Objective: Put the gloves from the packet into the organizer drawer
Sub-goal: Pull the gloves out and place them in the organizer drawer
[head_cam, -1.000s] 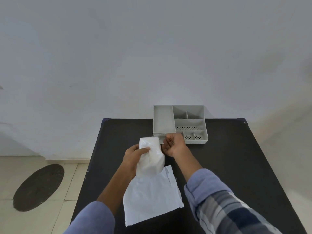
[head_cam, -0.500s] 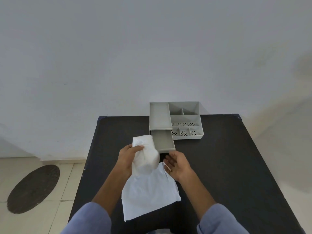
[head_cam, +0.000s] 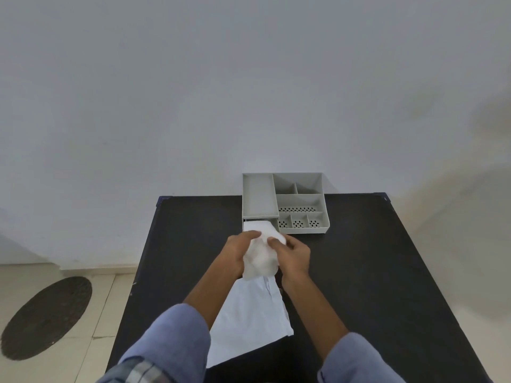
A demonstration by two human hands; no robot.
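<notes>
Both hands clamped on the white gloves, a soft folded wad. Left hand grips its left flank, thumb over the top; right hand pinches the right flank, fingers curled over the top edge. Hands close together, only the wad between them.

Wad's long axis runs 12 to 6. Far end points at 12 and already overlaps the open drawer, which sticks out of the organizer toward the person. Only a sliver of the drawer's right wall shows; the gloves and hands hide the rest. Can't tell if the far end rests on the drawer floor or hovers above it.

Key relation: drawer lies dead ahead at 12 from the hands, its long axis the same as the wad's, so no turn looks needed. My read: push forward and down, then let go. Neither hand clearly nearer; left hand lines up with the drawer, right sits slightly at 3.

Risk: near end looks bulky and may ride over the front lip.

Packet lies flat on the black table at 6 from the hands, between the forearms, looks emptied. Organizer's top compartments at 1 look empty.
</notes>
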